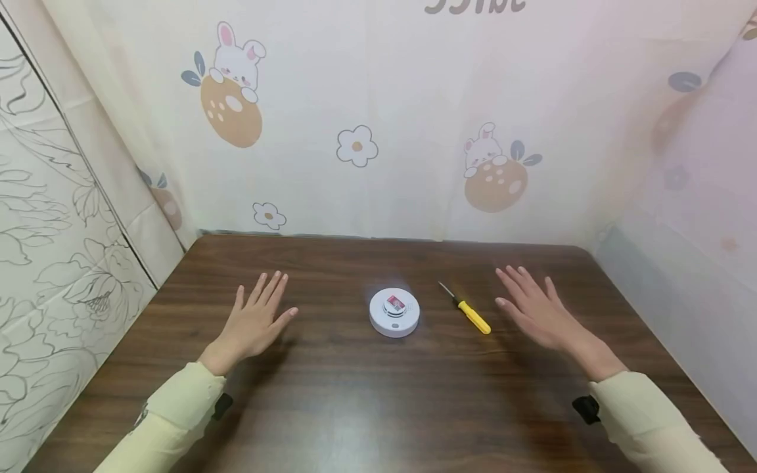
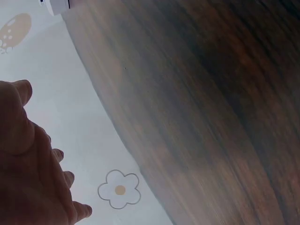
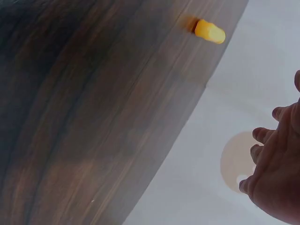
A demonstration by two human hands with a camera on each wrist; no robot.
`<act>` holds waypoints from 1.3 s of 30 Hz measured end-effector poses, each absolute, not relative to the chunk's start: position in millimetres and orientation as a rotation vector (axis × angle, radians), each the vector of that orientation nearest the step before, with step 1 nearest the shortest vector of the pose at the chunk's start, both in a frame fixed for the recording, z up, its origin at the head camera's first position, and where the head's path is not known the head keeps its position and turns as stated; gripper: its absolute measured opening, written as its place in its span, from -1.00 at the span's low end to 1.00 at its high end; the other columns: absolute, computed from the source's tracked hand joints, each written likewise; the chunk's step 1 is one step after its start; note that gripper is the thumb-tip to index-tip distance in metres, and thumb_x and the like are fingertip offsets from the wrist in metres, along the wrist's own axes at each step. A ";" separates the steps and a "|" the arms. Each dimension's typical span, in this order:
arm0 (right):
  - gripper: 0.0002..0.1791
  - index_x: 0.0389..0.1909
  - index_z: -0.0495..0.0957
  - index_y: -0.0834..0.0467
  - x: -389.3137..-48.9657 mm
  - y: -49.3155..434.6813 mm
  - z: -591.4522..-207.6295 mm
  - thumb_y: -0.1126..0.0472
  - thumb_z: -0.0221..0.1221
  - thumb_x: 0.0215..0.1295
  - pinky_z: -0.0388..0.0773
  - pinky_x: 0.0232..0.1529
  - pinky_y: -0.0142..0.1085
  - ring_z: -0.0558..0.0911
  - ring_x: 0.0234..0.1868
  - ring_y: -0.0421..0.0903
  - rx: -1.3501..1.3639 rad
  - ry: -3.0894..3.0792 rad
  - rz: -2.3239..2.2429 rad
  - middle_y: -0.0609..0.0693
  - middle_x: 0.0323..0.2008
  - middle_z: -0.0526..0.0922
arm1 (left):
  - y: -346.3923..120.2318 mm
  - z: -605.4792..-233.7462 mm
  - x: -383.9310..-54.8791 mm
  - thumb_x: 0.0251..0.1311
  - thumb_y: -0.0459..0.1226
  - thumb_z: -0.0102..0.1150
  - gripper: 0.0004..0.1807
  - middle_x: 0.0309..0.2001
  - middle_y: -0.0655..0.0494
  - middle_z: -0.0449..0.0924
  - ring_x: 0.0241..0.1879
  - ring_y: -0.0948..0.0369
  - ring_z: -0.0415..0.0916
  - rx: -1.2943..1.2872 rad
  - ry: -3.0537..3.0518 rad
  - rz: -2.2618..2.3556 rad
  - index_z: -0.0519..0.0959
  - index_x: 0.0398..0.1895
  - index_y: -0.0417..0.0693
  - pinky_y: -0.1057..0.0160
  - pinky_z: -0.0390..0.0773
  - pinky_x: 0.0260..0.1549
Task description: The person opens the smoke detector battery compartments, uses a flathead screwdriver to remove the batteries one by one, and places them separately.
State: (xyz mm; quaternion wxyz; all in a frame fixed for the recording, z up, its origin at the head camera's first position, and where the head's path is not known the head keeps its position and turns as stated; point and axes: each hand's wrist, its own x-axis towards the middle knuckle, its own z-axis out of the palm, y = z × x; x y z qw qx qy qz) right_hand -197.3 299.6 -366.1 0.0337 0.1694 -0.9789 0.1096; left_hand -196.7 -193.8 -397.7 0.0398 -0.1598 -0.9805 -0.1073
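Note:
A round white device like a smoke detector (image 1: 394, 324), with a red-and-white label on its raised centre, lies mid-table. To its right is a screwdriver (image 1: 474, 317) with a yellow handle, its thin shaft pointing up and left. My left hand (image 1: 251, 328) is held palm down over the table left of the device, fingers straight and spread, holding nothing. On the other side my right hand (image 1: 539, 314) is stretched out likewise, nearest to the screwdriver's handle. In the right wrist view the yellow handle (image 3: 209, 31) shows beyond that hand.
A dark wood-grain table (image 1: 343, 394) spans the view. Behind it hangs a pale curtain (image 1: 414, 79) printed with rabbits and flowers. Similar cloth hangs at the right, and a sheet with line-drawn flowers (image 1: 47, 263) at the left. Dark bands (image 1: 585, 408) show at both wrists.

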 end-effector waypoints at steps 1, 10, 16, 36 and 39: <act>-0.33 0.36 -0.17 0.05 -198.1 297.8 -366.3 -0.13 -0.25 0.34 -0.57 0.20 0.14 -0.27 0.34 0.07 0.530 -3.010 0.335 0.14 0.35 -0.16 | -193.5 -397.5 -197.1 0.24 0.18 -0.43 -0.24 0.38 0.02 -0.31 0.33 0.00 -0.40 -0.488 -3.005 -0.324 -0.24 0.36 -0.04 -0.23 -0.40 0.19; -0.33 0.36 -0.18 0.07 -204.5 278.1 -374.9 -0.15 -0.29 0.34 -0.47 0.20 0.20 -0.23 0.34 0.10 0.606 -3.028 0.310 0.15 0.35 -0.16 | -194.4 -394.7 -197.1 0.24 0.18 -0.43 -0.24 0.38 0.02 -0.31 0.33 0.01 -0.44 -0.465 -3.037 -0.325 -0.26 0.36 -0.02 -0.26 -0.44 0.16; -0.32 0.36 -0.18 0.06 -205.6 267.0 -381.6 -0.14 -0.25 0.33 -0.49 0.22 0.16 -0.24 0.34 0.07 0.645 -3.040 0.356 0.13 0.35 -0.15 | -189.2 -394.6 -198.2 0.24 0.17 -0.41 -0.24 0.38 0.02 -0.30 0.33 0.00 -0.42 -0.503 -3.047 -0.359 -0.25 0.36 -0.01 -0.25 -0.42 0.17; -0.33 0.35 -0.14 -0.02 -211.3 225.2 -380.0 -0.20 -0.28 0.31 -0.41 0.27 0.07 -0.25 0.35 -0.04 0.778 -3.024 0.447 0.01 0.35 -0.13 | -147.9 -399.5 -210.8 0.12 0.31 -0.42 -0.16 0.38 0.09 -0.28 0.33 0.02 -0.36 -0.613 -3.046 -0.404 -0.29 0.36 0.13 -0.26 -0.30 0.18; -0.32 0.35 -0.11 -0.01 -212.3 218.8 -381.2 -0.21 -0.26 0.29 -0.38 0.28 0.06 -0.23 0.35 -0.04 0.783 -3.019 0.464 0.01 0.35 -0.10 | -139.8 -399.0 -213.3 0.10 0.33 -0.44 -0.15 0.38 0.12 -0.29 0.33 0.06 -0.37 -0.629 -3.064 -0.389 -0.28 0.36 0.15 -0.25 -0.31 0.18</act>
